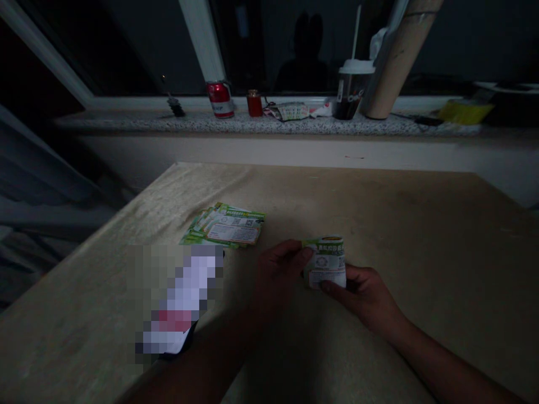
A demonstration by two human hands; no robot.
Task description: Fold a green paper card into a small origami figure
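A green and white printed card (pixel 326 262) is held up above the table between both hands. My left hand (pixel 282 266) pinches its left edge, thumb on the printed face. At the lower right, my right hand (pixel 364 292) grips it with the thumb in front and the fingers behind. To the left, a fanned pile of similar green and white cards (pixel 231 225) lies on the table. Nearer my left forearm lies a phone-like device (pixel 185 297), its lit face blurred by large pixels.
The pale table (pixel 404 224) ends near a stone windowsill (pixel 189 124). On the sill stand a red can (pixel 219 100), a small red bottle (pixel 254 104), crumpled wrappers (pixel 292 111), a lidded cup with straw (pixel 351 90), a cardboard tube (pixel 402 59) and a yellow packet (pixel 465 111).
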